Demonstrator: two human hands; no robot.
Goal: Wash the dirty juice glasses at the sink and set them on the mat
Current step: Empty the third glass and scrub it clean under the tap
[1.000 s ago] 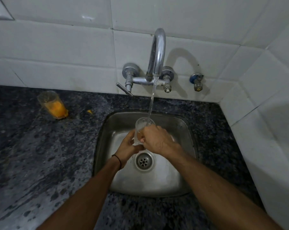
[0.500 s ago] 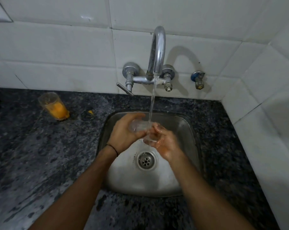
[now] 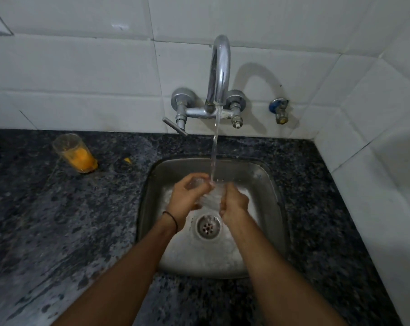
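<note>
Head view, nearest first: your forearms reach in over the speckled granite counter (image 3: 58, 231), a thin black band (image 3: 171, 217) on the left wrist. Past them lies the sink (image 3: 273, 208) with its drain (image 3: 208, 225), and right above the drain you hold the clear juice glass (image 3: 208, 199) on its side between both hands. Your left hand (image 3: 187, 196) curls over the top of one end, and your right hand (image 3: 235, 201) wraps its fingers round the other end, so both hands are gripping it. Held low in the basin like that, the runoff drops straight to the drain and, I judge, splash stays inside the steel walls. The water stream (image 3: 214, 158) lands on the glass between your two hands, which lets you turn and rub the wall under the flow.

A second ago the glass stood upright with its mouth under the water and your right hand over it; half a second ago it had tipped sideways with your right palm open beneath. Now that hand has closed round it.

Farther left on the counter the second juice glass (image 3: 75, 153) waits, orange pulp in its bottom, well apart from the sink, with a small orange scrap (image 3: 128, 160) beside it. At the back, the chrome tap (image 3: 220, 67) runs from the tiled wall. No mat is in view
</note>
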